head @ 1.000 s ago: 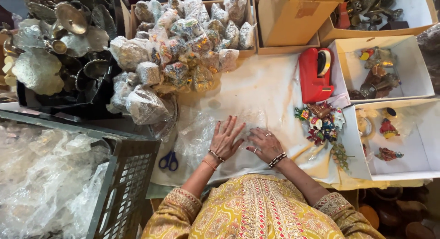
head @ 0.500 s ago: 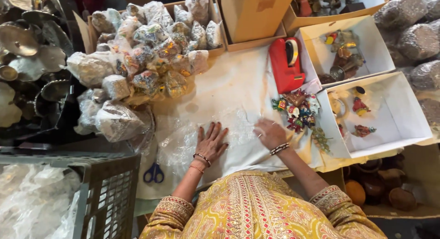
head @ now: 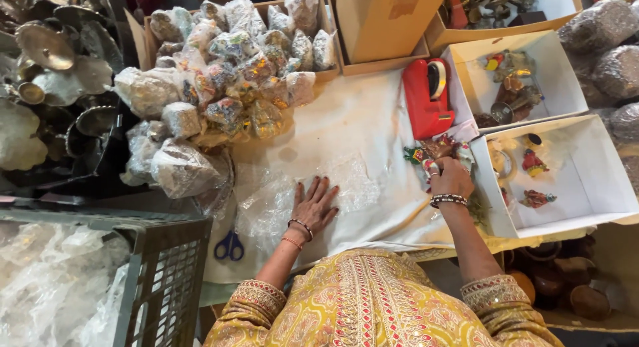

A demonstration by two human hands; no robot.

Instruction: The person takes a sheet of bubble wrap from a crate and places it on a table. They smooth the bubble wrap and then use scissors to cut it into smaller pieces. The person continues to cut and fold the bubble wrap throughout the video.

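My left hand [head: 315, 204] lies flat, fingers spread, on a sheet of clear bubble wrap [head: 346, 180] spread over the white cloth-covered table [head: 346, 127]. My right hand [head: 451, 177] has reached to the right and closes its fingers on a small colourful decorated ornament [head: 426, 153] lying beside the red tape dispenser [head: 426, 97]. Both wrists wear bead bracelets; yellow embroidered sleeves show at the bottom.
A heap of bubble-wrapped packets [head: 226, 87] fills the box and table at upper left. White open boxes [head: 586, 180] with small figurines stand at right, a cardboard box [head: 386, 21] behind. Blue-handled scissors [head: 229, 246] lie near a dark crate [head: 166, 267]. Metal dishes [head: 53, 67] sit at far left.
My right hand moved right from the bubble wrap to the colourful ornament and closed on it. My left hand stayed flat on the wrap. The view shifted rightward.
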